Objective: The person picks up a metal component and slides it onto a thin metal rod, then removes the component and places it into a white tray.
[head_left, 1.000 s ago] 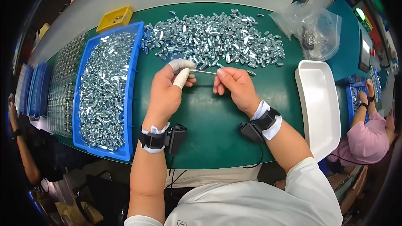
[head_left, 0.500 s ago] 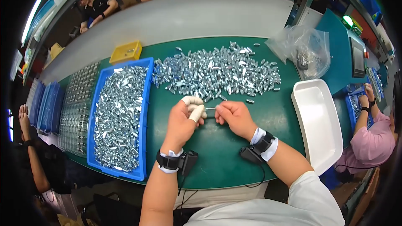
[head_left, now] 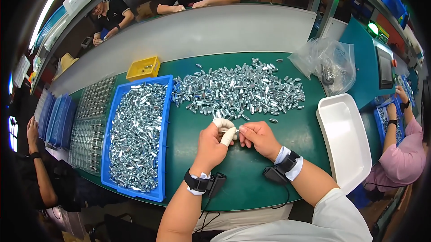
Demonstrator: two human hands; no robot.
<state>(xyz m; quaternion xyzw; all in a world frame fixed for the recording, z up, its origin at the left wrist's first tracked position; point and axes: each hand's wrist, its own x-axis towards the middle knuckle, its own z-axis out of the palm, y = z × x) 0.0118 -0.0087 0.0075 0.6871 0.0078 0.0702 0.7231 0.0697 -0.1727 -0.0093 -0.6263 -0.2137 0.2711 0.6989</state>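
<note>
My left hand (head_left: 213, 147), with white finger covers on the thumb and some fingers, is closed in a pinch above the green table. Opposite it, my right hand (head_left: 259, 139) pinches with bare thumb and forefinger. The fingertips nearly meet around a thin silvery pin (head_left: 238, 130), mostly hidden by the fingers. Whether the left fingers hold a second part cannot be made out. Just beyond the hands lies a loose pile of small shiny metal pieces (head_left: 240, 88). To the left, a blue tray (head_left: 164, 152) is filled with similar pieces.
Clear plastic trays with rows of parts (head_left: 85, 145) lie at far left. A yellow box (head_left: 143, 68) stands behind the blue tray. On the right are a white tub (head_left: 345, 148), a plastic bag (head_left: 339, 62) and a machine with a screen (head_left: 384, 68). Other people sit around.
My two hands have come closer together, so less of the pin shows between them. The whole view has shifted, with the table appearing lower and further right.
</note>
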